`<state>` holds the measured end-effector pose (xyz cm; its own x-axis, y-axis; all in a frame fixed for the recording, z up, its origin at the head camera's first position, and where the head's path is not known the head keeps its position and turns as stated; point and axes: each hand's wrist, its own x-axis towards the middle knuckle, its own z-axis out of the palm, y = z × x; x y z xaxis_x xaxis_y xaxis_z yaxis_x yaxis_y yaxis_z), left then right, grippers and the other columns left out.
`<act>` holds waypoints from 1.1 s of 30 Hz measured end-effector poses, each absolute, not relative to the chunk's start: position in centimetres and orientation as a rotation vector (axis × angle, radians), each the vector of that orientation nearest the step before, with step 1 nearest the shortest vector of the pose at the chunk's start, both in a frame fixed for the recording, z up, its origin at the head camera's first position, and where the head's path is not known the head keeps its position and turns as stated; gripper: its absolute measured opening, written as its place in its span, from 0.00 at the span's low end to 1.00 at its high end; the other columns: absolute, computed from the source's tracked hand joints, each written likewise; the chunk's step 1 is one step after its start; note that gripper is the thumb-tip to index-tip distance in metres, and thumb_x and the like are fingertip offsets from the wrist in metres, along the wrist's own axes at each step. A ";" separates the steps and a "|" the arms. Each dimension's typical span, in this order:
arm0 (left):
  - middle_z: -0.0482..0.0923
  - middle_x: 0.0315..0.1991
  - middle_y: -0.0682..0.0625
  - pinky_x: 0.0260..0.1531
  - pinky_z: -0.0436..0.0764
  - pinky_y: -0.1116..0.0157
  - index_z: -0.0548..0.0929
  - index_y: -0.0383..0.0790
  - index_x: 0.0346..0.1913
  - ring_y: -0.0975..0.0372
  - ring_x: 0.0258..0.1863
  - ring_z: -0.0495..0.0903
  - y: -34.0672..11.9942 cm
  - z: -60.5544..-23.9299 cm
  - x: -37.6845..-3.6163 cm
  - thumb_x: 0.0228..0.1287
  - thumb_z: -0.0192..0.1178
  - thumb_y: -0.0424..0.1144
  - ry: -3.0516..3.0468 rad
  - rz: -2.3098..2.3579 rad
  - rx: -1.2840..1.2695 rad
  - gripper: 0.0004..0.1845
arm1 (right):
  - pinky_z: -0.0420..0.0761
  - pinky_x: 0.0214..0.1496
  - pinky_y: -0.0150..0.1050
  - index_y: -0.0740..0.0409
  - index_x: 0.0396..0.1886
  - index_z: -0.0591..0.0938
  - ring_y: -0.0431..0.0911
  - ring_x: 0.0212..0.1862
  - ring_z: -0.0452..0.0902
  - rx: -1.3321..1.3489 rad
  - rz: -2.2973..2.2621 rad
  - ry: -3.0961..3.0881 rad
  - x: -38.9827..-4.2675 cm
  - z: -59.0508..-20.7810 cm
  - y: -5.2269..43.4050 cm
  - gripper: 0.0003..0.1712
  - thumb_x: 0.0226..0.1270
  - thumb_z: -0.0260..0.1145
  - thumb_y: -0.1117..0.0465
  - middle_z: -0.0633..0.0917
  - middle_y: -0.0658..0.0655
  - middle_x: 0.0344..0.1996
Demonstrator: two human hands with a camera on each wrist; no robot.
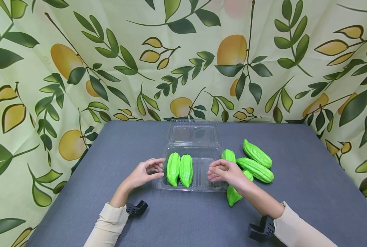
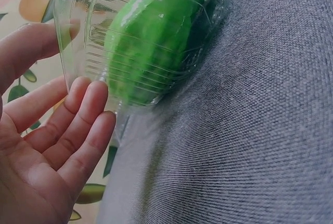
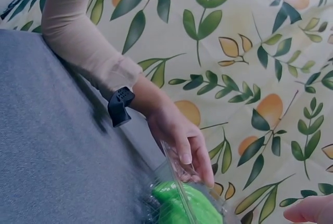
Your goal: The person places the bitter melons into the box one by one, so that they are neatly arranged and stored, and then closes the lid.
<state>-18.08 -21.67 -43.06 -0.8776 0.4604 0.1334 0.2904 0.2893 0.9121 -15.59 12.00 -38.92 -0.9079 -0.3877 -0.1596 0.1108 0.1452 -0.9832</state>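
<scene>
A clear hinged plastic box (image 1: 202,187) lies with its lid (image 1: 193,133) folded back. Two bright green, ridged bitter melons (image 1: 173,169) (image 1: 186,170) sit side by side in its left half. My left hand (image 1: 148,171) is at the box's left wall, fingers loosely bent, holding nothing; in the left wrist view its fingertips (image 2: 96,91) are at the clear rim, touching or nearly so. Over the box's right end hovers my right hand (image 1: 228,173), fingers relaxed with nothing in them. Only a fingertip (image 3: 312,211) of it shows in the right wrist view.
Several more bitter melons (image 1: 257,153) lie on the grey cloth-covered table (image 1: 294,164) right of the box, some partly hidden by my right hand and wrist. A leaf-and-fruit patterned curtain (image 1: 183,68) hangs behind the table. Each wrist wears a black camera mount (image 1: 137,208).
</scene>
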 end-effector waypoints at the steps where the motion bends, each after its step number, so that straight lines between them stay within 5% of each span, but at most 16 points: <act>1: 0.76 0.46 0.30 0.48 0.80 0.75 0.72 0.24 0.61 0.73 0.41 0.77 -21.7 -43.1 -18.1 0.59 0.65 0.29 2.394 1.641 0.704 0.27 | 0.87 0.47 0.39 0.79 0.53 0.69 0.42 0.38 0.86 -0.256 -1.825 2.051 -15.5 -38.9 12.2 0.24 0.70 0.59 0.61 0.86 0.58 0.37; 33: 0.76 0.46 0.31 0.48 0.80 0.75 0.72 0.24 0.62 0.70 0.41 0.78 -21.6 -43.0 -18.0 0.59 0.65 0.29 2.401 1.633 0.703 0.27 | 0.85 0.47 0.32 0.72 0.49 0.71 0.39 0.39 0.85 -0.183 -1.814 2.099 -13.0 -39.7 19.1 0.17 0.74 0.54 0.59 0.85 0.49 0.37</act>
